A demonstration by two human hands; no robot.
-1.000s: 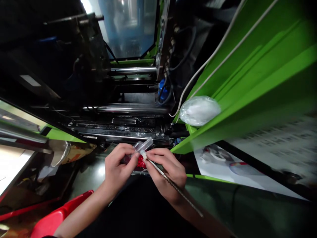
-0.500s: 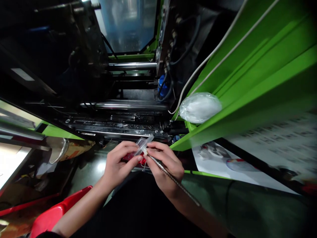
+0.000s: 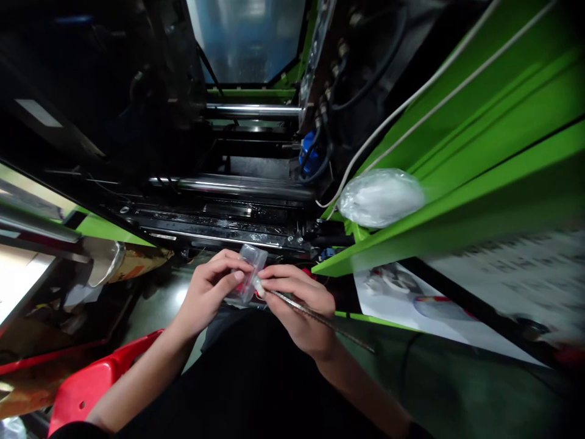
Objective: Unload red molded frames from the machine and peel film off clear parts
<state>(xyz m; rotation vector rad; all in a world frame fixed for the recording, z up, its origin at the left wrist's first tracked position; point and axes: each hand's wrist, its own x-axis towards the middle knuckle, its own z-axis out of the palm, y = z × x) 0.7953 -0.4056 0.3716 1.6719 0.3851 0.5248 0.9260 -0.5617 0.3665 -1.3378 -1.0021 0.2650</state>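
Note:
My left hand (image 3: 208, 294) pinches a clear plastic piece (image 3: 254, 258), flat and box-like with raised edges, between thumb and fingers. Opposite it, my right hand (image 3: 302, 306) is closed on a thin silvery ribbed rod (image 3: 340, 331), which runs back below the palm towards the lower right. A small pale end of the rod shows at the right fingertips, close against the plastic piece; whether they touch I cannot tell. Something red shows through and behind the plastic, partly hidden by my fingers.
Ahead is a dark machine with shiny steel bars (image 3: 237, 185) and a blue fitting (image 3: 311, 155). A clear bag of white material (image 3: 382, 198) rests on the green panel (image 3: 475, 146) at right. A red plastic stool (image 3: 86, 390) stands at lower left, below a cardboard box (image 3: 137, 263).
The clear plastic piece has turned so its broad face shows more, and both hands have shifted slightly left. The rod's angle has changed slightly. The whole view has moved a little.

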